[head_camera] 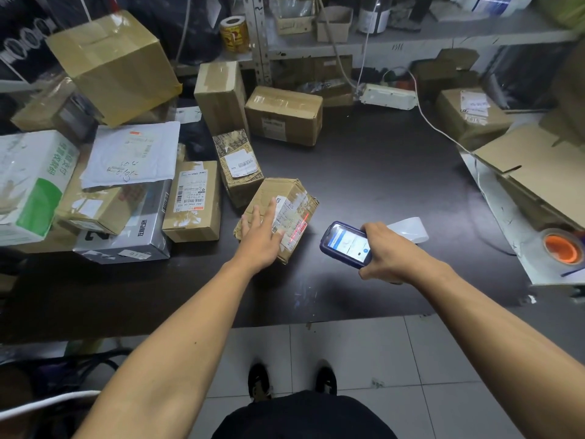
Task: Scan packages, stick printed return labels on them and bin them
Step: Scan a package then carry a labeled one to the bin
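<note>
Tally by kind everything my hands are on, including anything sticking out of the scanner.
Cardboard package: 1, under the left hand
Handheld scanner: 1, in the right hand
Printed label strip: 1
Total: 3

**Counts on the counter and shelf**

2 hands are in view: the left hand (259,239) and the right hand (387,253). There is 1 handheld scanner (346,245) and 1 printed label strip (410,228). About 12 brown cardboard boxes sit on or around the counter (380,172); the crowded left side makes an exact count unsure. Among them is 1 taped box (285,210) crossed by 1 red scan line (299,231). There is 1 white padded mailer (133,153), 1 green-and-white carton (31,185), 1 silver box (133,229), 1 orange-cored tape roll (562,248), 1 yellow sticker roll (234,34) and 1 white power strip (387,96). 2 shoes (261,383) show on the floor.
</note>
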